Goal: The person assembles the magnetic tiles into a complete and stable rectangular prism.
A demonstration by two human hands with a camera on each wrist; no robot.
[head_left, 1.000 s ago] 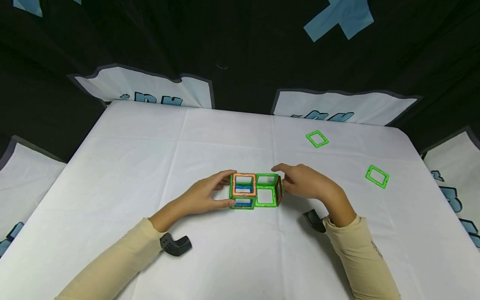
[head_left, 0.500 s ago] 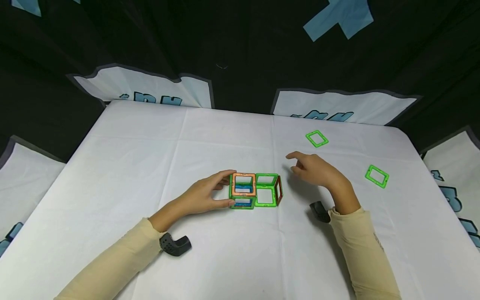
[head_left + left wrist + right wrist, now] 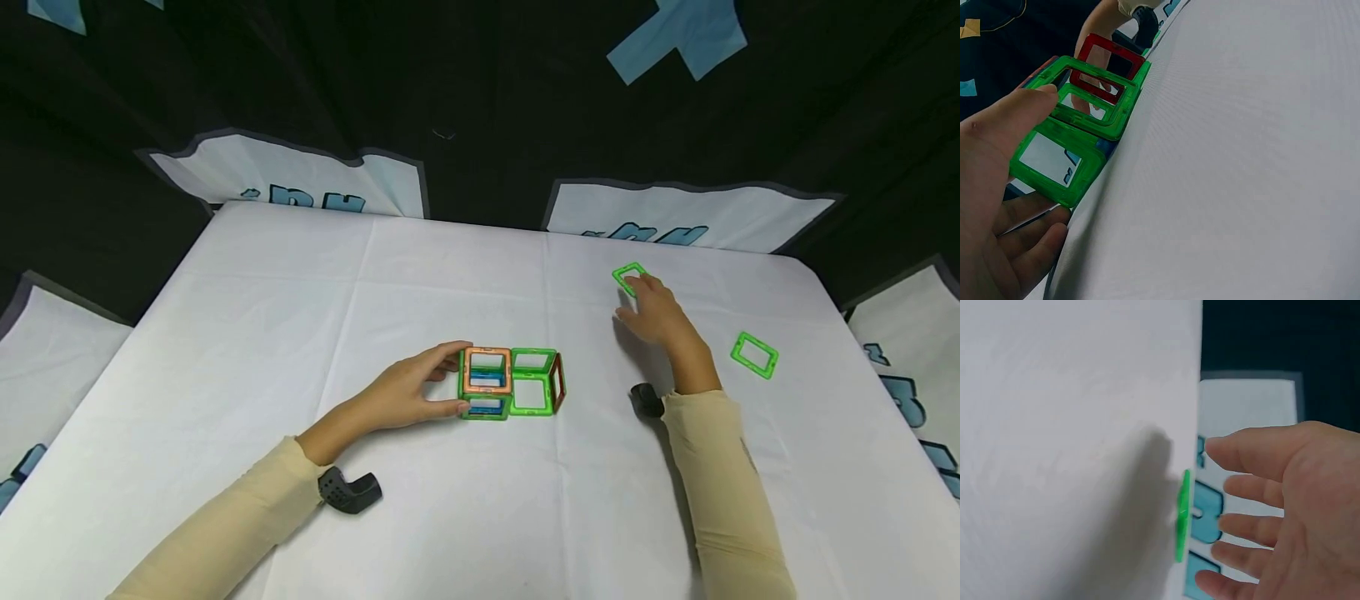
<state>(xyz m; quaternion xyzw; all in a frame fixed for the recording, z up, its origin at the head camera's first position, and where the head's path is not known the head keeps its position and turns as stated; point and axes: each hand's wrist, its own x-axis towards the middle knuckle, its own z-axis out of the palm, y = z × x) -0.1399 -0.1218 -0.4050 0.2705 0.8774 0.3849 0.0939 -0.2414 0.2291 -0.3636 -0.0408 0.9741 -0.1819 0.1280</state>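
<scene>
My left hand (image 3: 408,387) grips the left end of a small magnetic-tile structure, thumb at the near side and fingers at the far side. An orange tile (image 3: 510,371) lies on top of its left cube, with blue showing inside. The right half has green tiles (image 3: 532,411) and a red tile (image 3: 559,383) standing at the end. In the left wrist view, the thumb presses a green tile (image 3: 1094,162). My right hand (image 3: 656,315) hovers over a loose green square tile (image 3: 621,272), partly covering it. The right wrist view shows its fingers apart from the tile (image 3: 1182,515), holding nothing.
Another green square tile (image 3: 750,365) lies farther right on the white-covered table (image 3: 420,517). Behind the table's far edge hangs a black curtain (image 3: 480,100) with white and blue patches. A black wrist device (image 3: 349,492) sits at the left cuff.
My right hand has left the red end of the structure and moved away and rightward to the far green tile. The left hand and the structure have stayed in place.
</scene>
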